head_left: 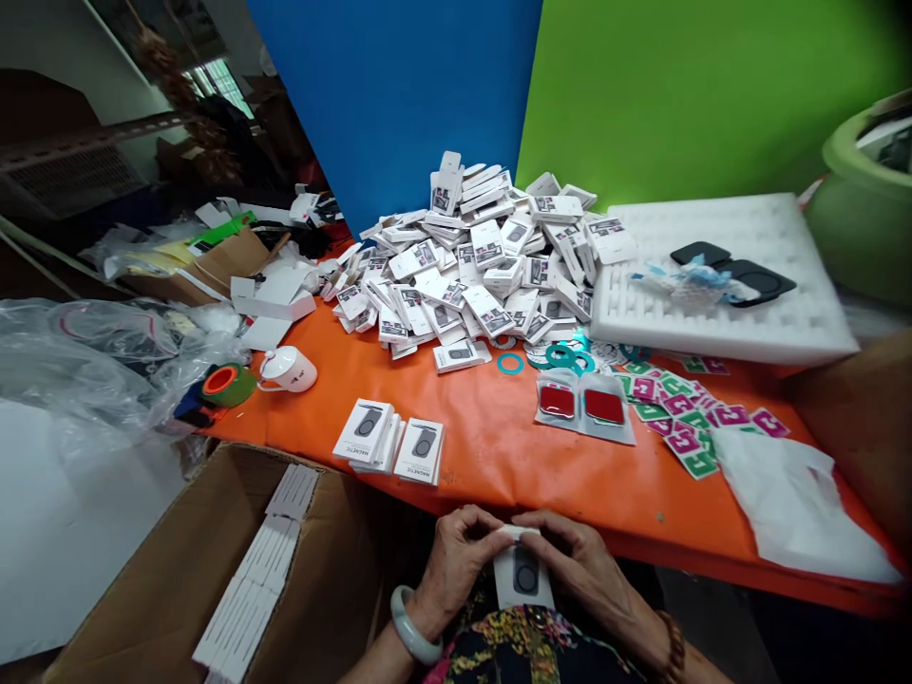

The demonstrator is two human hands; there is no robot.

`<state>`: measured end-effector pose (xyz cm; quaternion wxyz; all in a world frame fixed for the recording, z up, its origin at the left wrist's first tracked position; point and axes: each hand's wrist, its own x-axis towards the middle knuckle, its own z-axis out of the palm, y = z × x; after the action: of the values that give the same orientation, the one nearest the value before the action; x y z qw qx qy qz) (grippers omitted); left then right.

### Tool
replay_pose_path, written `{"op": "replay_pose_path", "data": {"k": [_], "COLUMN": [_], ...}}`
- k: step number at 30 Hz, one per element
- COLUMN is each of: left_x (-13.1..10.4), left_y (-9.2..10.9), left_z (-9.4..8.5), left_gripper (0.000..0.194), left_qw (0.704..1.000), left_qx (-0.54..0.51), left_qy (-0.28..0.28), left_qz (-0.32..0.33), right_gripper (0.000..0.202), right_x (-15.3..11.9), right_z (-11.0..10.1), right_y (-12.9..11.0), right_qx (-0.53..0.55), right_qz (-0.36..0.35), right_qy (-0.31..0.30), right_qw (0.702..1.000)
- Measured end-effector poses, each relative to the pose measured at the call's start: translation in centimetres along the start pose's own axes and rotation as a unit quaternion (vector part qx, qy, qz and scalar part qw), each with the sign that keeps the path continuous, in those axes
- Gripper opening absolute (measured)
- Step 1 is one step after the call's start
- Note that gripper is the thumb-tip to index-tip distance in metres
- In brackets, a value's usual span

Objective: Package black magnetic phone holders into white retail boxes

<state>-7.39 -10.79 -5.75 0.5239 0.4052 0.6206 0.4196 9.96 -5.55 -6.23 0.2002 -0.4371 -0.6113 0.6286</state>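
A small white box [525, 581] with a dark round device printed on its front is upright at the table's front edge, close to my body. My left hand [463, 556] pinches its top left corner between thumb and fingers. On the other top corner, my right hand [579, 562] has its thumb and fingers closed. Just beyond my hands, short stacks of similar boxes [420, 450] marked MAGNETIC lie on the orange table [491, 465]. Farther back rises a large heap of white boxes [470, 275].
At left stands an open carton [334, 541] with rows of white boxes inside. Behind it are a lidded mug [289, 369] and tape rolls [228, 384]. To the right lie red-faced pads [604, 407], scattered stickers [684, 432], a white bag [790, 494] and a foam tray [627, 304].
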Motion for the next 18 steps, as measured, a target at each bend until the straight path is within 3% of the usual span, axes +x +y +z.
{"op": "replay_pose_path", "data": {"k": [4, 8, 13, 18], "left_x": [-0.2, -0.3, 0.1, 2.8], "left_y": [-0.2, 1.1, 3.8, 4.0], "left_z": [0.1, 0.6, 0.2, -2.5], "left_gripper": [0.013, 0.022, 0.061, 0.056], "left_qw": [0.999, 0.998, 0.969, 0.920], "left_qx": [0.043, 0.055, 0.197, 0.270], "left_qy": [0.002, 0.033, 0.114, 0.249], "left_qz": [-0.009, 0.030, 0.097, 0.138], "right_gripper": [0.031, 0.030, 0.034, 0.037], "right_x": [-0.5, 0.9, 5.8, 11.8], "right_z": [-0.1, -0.7, 0.4, 2.4], "right_y": [0.8, -0.6, -5.1, -8.1], "right_qx": [0.007, 0.080, 0.134, 0.086], "right_qz": [0.015, 0.036, -0.032, -0.088], "right_qy": [-0.041, -0.034, 0.026, -0.038], "right_qw": [0.999, 0.996, 0.990, 0.992]}}
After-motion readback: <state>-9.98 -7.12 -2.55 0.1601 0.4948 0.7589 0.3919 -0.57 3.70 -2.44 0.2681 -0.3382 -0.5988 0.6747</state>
